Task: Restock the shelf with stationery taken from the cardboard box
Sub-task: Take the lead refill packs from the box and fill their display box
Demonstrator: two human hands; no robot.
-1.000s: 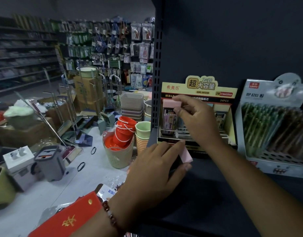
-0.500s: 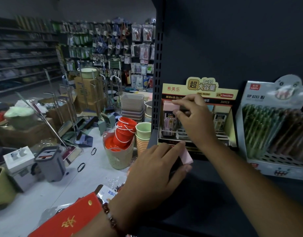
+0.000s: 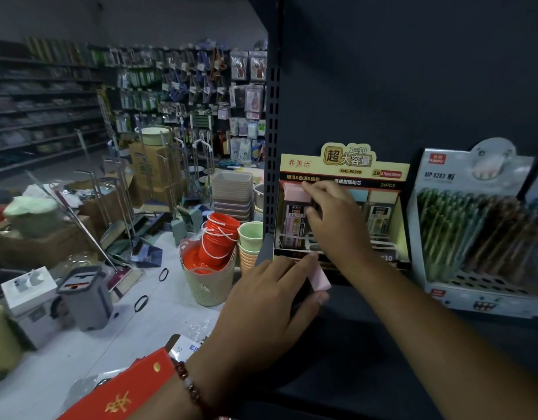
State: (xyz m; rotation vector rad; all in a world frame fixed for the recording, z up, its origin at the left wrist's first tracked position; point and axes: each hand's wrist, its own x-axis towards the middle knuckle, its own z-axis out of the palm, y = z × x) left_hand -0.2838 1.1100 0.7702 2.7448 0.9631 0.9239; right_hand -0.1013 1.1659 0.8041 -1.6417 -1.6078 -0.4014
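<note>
A yellow display box of pencil-lead cases [image 3: 392, 177] stands at the left end of the dark shelf [image 3: 367, 344]. My right hand [image 3: 331, 219] pinches a pink-topped lead case [image 3: 295, 194] in the box's left slot. My left hand [image 3: 267, 304], lower and nearer, grips another pink-capped case [image 3: 320, 278] in front of the box. A beaded bracelet is on that wrist. The cardboard box is not in view.
A pen display carton [image 3: 474, 231] stands right of the lead box. Left of the shelf upright [image 3: 272, 147], the floor holds a basket of orange buckets [image 3: 207, 268], stacked cups [image 3: 249, 247], a grey bin [image 3: 86, 298] and mops. A red packet [image 3: 119, 395] lies at bottom left.
My right hand has lowered the pink-topped case further into the left slot of the display box. My left hand has stayed in place with its case.
</note>
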